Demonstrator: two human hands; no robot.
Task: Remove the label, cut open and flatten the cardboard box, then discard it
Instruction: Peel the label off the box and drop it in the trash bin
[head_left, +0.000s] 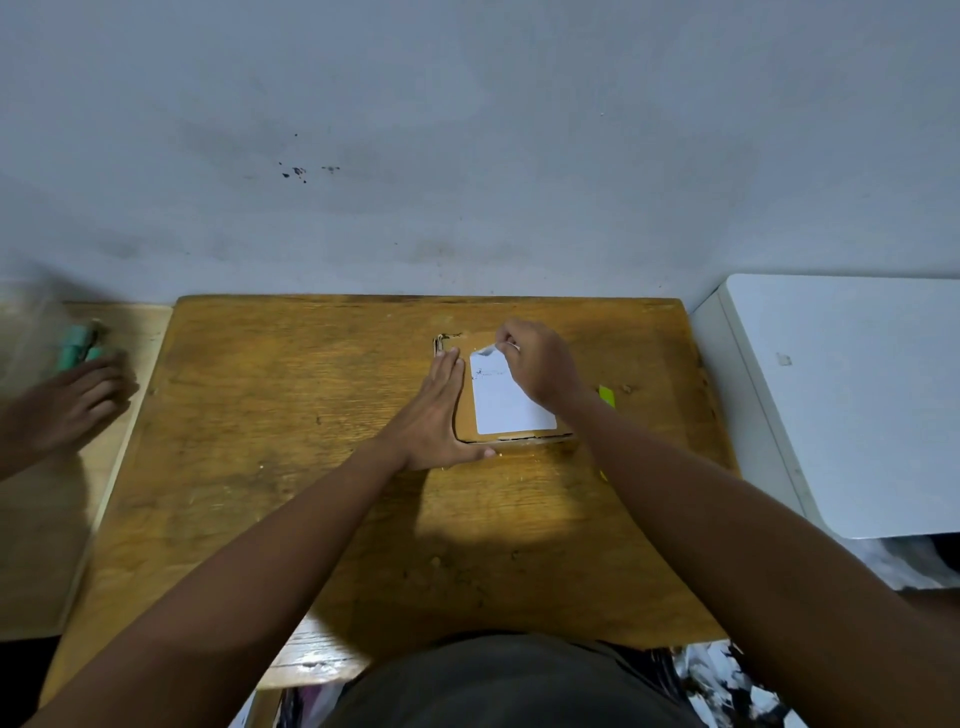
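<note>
Nearest, a dark garment (509, 686) fills the bottom middle of the view, and both forearms reach forward from it over the wooden bench (260, 467). Left hand (436, 415): fingers straight and together, palm down, pressed flat on the left edge of the cardboard box (465, 415); thumb lies along the box's near edge. The box lies flat on the bench, right of the middle and toward the far edge, well apart from the near edge. Its top face carries a white label (506, 405), which covers most of that face. Right hand (540, 364): fingers curled, pinching the far left corner of the label; that corner is lifted and folded back off the cardboard, while the rest of the label lies flat. Faint writing shows on the label; not legible. A small yellow-green object (607, 396) lies on the bench just right of the right wrist, partly hidden; its kind cannot be told. Left of the bench stands a paler wooden surface (47, 519), where another person's hand (78, 400) rests beside a blurred teal item (78, 349). Right of the bench: a white surface (841, 405). Behind all, a grey wall (467, 130) with some dark specks.
</note>
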